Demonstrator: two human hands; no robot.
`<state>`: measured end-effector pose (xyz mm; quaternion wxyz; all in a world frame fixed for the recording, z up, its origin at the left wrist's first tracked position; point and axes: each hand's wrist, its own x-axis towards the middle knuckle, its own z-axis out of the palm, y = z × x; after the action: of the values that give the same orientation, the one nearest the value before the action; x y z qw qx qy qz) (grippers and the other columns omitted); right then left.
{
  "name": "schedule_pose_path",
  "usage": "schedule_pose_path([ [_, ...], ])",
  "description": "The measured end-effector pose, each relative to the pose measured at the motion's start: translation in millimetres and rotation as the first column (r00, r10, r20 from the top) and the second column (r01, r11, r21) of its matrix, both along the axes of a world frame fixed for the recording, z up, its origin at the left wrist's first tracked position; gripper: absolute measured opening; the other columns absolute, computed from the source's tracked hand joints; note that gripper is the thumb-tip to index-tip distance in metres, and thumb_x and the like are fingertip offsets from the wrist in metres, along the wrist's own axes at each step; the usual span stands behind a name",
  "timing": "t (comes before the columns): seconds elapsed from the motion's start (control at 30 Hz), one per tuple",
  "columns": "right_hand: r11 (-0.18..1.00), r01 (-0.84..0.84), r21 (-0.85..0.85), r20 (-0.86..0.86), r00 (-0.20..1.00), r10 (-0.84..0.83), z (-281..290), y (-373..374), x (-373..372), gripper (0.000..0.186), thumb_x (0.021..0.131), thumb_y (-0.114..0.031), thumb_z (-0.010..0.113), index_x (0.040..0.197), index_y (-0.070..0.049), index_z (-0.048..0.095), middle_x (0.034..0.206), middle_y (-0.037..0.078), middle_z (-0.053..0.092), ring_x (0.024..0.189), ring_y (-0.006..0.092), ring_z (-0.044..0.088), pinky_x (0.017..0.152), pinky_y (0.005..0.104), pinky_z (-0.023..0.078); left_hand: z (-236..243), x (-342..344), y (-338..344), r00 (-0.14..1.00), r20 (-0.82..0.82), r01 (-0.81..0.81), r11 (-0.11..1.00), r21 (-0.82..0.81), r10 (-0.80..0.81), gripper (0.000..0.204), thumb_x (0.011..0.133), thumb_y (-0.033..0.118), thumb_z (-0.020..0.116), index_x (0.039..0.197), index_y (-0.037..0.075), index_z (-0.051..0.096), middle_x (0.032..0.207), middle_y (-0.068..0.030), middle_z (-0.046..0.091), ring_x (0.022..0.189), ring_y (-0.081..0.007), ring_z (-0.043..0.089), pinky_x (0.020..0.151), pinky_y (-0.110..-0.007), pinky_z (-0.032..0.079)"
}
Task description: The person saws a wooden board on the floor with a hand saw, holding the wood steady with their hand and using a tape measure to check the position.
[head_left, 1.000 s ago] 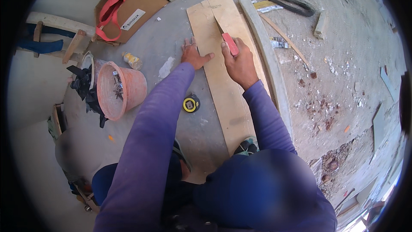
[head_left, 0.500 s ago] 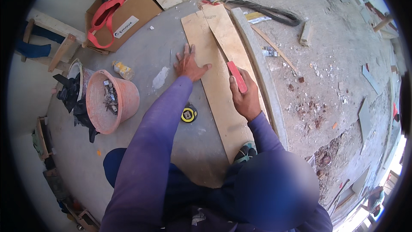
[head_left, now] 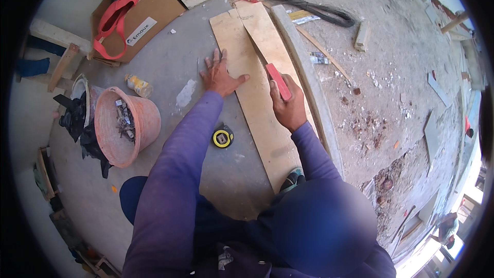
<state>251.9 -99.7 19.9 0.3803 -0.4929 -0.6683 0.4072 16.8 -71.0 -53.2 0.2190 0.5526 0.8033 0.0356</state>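
A long tan plywood board [head_left: 260,123] lies lengthwise on the floor in front of me, with a dark slit running from its far end toward my right hand. My right hand [head_left: 289,109] is closed around the red handle of a handsaw [head_left: 278,82]. The saw's thin blade lies along the slit, seen nearly edge-on. My left hand [head_left: 221,79] rests with fingers spread at the board's left edge, thumb on the wood and the other fingers over the floor. Part of my shoe [head_left: 292,180] shows at the board's near end. A black-and-yellow tape measure [head_left: 223,137] sits left of the board.
A concrete ledge [head_left: 314,87] runs along the board's right side, with rubble beyond. At left stand a pink bucket [head_left: 149,126] holding scraps, a bottle [head_left: 138,85] and a cardboard box [head_left: 164,7]. A wire bundle [head_left: 319,11] lies at the far right.
My right hand and the saw have slid slightly away from me along the slit. The left hand keeps its place on the board. The whole view has shifted a little.
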Motion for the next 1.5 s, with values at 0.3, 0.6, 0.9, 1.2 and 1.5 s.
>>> schedule_pose_path([
  [0.3, 0.999, -0.002, 0.039, 0.016, 1.0, 0.001, 9, -61, 28, 0.035, 0.102, -0.008, 0.068, 0.133, 0.006, 0.062, 0.095, 0.023, 0.074, 0.086, 0.0369, 0.079, 0.076, 0.0412, 0.059, -7, -11, -9, 1.0, -0.022, 0.009, 0.999, 0.035, -0.009, 0.13, 0.076, 0.065, 0.086, 0.173, 0.009, 0.02, 0.18, -0.0165, 0.018, 0.163, -0.053, 0.014, 0.126, -0.076, 0.015],
  [0.6, 0.998, 0.007, -0.059, 0.021, 1.0, -0.005, 9, -81, 40, 0.032, 0.1, -0.006, 0.069, 0.129, 0.005, 0.064, 0.094, 0.025, 0.072, 0.088, 0.0342, 0.078, 0.076, 0.0387, 0.059, -10, -27, -4, 0.999, -0.014, 0.037, 0.997, 0.064, -0.036, 0.134, 0.075, 0.067, 0.086, 0.174, 0.009, 0.016, 0.18, -0.0189, 0.016, 0.163, -0.0513, 0.013, 0.125, -0.078, 0.011],
  [0.9, 0.998, 0.047, 0.041, 0.025, 0.999, -0.048, -16, 1, -8, 0.025, 0.101, -0.015, 0.071, 0.117, 0.004, 0.064, 0.086, 0.028, 0.069, 0.079, 0.0491, 0.07, 0.07, 0.0452, 0.056, -14, -11, 1, 0.997, 0.055, 0.049, 0.991, 0.121, -0.056, 0.137, 0.073, 0.065, 0.089, 0.173, 0.007, 0.016, 0.18, -0.0212, 0.016, 0.164, -0.05, 0.011, 0.125, -0.077, 0.007],
  [1.2, 0.976, 0.058, -0.208, 0.024, 0.998, -0.054, 31, -120, 62, 0.032, 0.101, -0.01, 0.069, 0.129, 0.005, 0.065, 0.096, 0.022, 0.074, 0.085, 0.031, 0.078, 0.077, 0.0365, 0.058, -20, -33, -4, 0.995, -0.011, 0.1, 0.99, 0.099, -0.1, 0.138, 0.073, 0.069, 0.087, 0.172, 0.002, 0.018, 0.18, -0.0203, 0.016, 0.165, -0.0479, 0.013, 0.125, -0.077, 0.009],
  [1.5, 0.995, 0.079, -0.054, 0.034, 0.996, -0.077, -16, 6, 2, 0.025, 0.1, -0.015, 0.071, 0.116, 0.004, 0.065, 0.091, 0.03, 0.07, 0.082, 0.0498, 0.07, 0.074, 0.0452, 0.056, -14, -2, 9, 0.989, 0.077, 0.117, 0.985, 0.125, -0.127, 0.137, 0.075, 0.066, 0.087, 0.172, 0.0, 0.016, 0.18, -0.0213, 0.014, 0.165, -0.0486, 0.011, 0.126, -0.076, 0.006],
])
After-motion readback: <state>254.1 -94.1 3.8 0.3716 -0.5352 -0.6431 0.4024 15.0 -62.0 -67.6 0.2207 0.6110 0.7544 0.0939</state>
